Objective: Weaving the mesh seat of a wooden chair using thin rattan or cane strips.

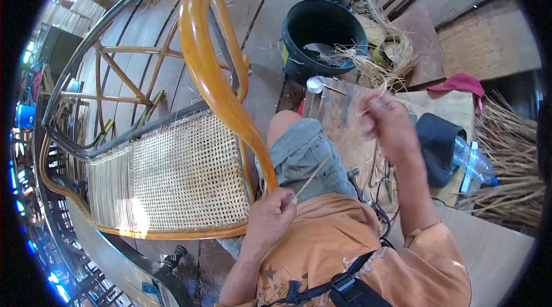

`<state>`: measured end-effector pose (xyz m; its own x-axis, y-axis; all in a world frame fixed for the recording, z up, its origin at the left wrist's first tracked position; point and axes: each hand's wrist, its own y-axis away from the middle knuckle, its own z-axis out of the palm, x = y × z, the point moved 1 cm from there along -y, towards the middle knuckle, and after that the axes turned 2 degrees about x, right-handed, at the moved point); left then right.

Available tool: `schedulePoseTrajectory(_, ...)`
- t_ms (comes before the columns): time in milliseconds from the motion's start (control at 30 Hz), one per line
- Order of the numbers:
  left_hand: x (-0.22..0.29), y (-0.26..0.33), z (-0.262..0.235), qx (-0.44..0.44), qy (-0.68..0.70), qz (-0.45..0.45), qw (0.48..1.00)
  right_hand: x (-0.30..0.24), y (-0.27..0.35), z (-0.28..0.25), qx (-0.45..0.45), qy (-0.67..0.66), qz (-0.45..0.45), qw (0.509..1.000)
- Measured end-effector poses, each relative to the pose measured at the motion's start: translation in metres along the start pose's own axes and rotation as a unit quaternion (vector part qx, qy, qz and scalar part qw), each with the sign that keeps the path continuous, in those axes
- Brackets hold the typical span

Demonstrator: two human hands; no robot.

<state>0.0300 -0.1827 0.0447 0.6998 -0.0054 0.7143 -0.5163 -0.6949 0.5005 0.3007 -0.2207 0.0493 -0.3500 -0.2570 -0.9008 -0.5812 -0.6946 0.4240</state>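
Note:
A rattan chair with a curved orange-brown frame lies tilted in front of me, its woven cane panel facing up. My left hand sits at the panel's right edge beside the frame, fingers pinched on a thin pale cane strand that runs up and to the right. My right hand is raised and blurred over a wooden board, closed on cane strands that trail down from it. My knee in grey shorts lies between the hands.
A black bucket with straw-like cane bundles stands at the back. A small white cup sits on the board. To the right are a red cap, a dark pouch, a plastic bottle and more dry strands. Plank floor underneath.

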Motion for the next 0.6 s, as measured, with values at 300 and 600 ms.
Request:
schedulePoseTrajectory(300,0.007,-0.012,-0.024,0.042,0.177,-0.008,0.983,-0.099,-0.169,-0.057,0.062,-0.080,-0.287,0.953)
schedulePoseTrajectory(600,-0.057,-0.006,-0.073,0.088,0.307,-0.211,0.924,0.143,-0.420,-0.147,0.036,0.145,-0.078,0.986)
